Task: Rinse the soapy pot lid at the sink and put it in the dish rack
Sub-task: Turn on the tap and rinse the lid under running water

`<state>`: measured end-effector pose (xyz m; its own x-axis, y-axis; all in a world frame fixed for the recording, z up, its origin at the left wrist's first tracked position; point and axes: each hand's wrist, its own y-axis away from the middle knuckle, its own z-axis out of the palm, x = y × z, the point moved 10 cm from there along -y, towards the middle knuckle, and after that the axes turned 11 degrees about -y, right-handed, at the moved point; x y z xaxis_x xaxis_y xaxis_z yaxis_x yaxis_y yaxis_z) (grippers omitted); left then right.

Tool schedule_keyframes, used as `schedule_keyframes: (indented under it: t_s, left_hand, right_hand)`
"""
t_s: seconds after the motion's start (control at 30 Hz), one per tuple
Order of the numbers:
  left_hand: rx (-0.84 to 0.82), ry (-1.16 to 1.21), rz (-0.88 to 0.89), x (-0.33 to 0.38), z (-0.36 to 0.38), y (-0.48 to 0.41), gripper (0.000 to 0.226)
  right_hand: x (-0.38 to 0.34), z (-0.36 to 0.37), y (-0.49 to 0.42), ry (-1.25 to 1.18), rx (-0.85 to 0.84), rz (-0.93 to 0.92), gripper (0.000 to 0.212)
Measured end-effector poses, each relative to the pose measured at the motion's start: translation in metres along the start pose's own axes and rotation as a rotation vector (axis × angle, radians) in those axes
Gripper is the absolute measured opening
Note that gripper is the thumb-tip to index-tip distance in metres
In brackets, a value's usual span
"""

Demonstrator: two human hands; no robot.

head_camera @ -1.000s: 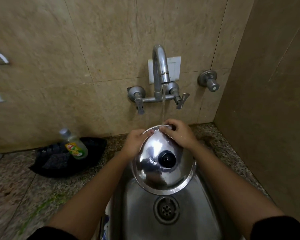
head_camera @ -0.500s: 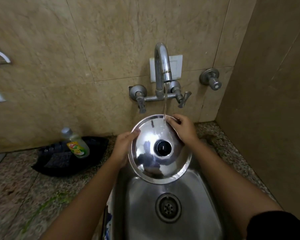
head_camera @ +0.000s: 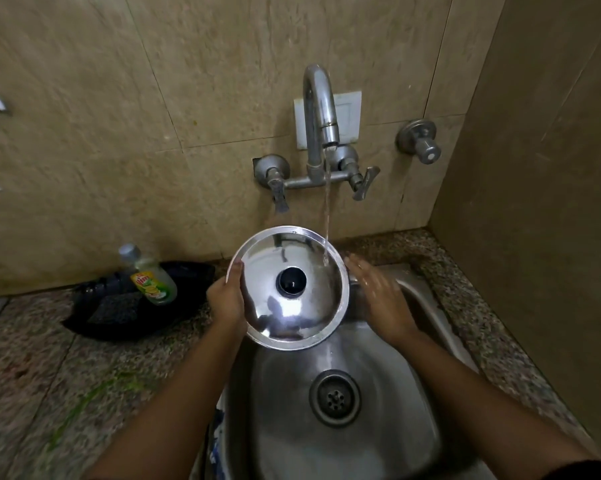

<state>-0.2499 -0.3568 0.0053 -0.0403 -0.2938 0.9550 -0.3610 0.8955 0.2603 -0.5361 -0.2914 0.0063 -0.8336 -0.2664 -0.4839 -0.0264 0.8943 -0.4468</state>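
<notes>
A round steel pot lid (head_camera: pixel 302 306) with a black knob (head_camera: pixel 291 279) is held tilted over the steel sink (head_camera: pixel 416 424), knob side facing me. My left hand (head_camera: pixel 227 301) grips the lid's left rim. My right hand (head_camera: pixel 382 299) is off the lid, just right of its rim, fingers spread and blurred. Water runs from the tap (head_camera: pixel 318 112) in a thin stream onto the lid's upper right part. No dish rack is in view.
A dish soap bottle (head_camera: pixel 150 277) leans in a black tray (head_camera: pixel 94 306) on the granite counter (head_camera: pixel 32 375) at left. A separate wall valve (head_camera: pixel 420 140) sits right of the tap. The side wall stands close on the right. The sink drain (head_camera: pixel 335 398) lies below the lid.
The lid rose and shifted left under the stream. My right hand let go of the upper rim and moved to the right of the lid. My left hand kept its grip.
</notes>
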Motion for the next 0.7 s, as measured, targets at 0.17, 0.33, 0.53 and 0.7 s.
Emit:
schedule_keyframes:
  t_s: [0.17,0.33,0.53,0.7]
  left_hand:
    - [-0.088,-0.012,-0.161,-0.023,0.017,0.006,0.027]
    - [-0.330,-0.008,-0.421,-0.047,0.043,0.019,0.033]
    - [-0.700,0.184,-0.461,-0.041,0.073,0.062,0.033]
    - [-0.839,0.316,-0.381,-0.036,0.079,0.061,0.067]
  right_hand:
    - [-0.047,0.001,0.002,0.084,-0.072,-0.302,0.076]
    - [-0.074,-0.036,-0.025,-0.073,-0.102,-0.386,0.043]
    - [-0.071,-0.056,-0.075,-0.460,-0.246,-0.036,0.010]
    - [-0.035,-0.028,-0.087,-0.828,-0.327,0.295,0.028]
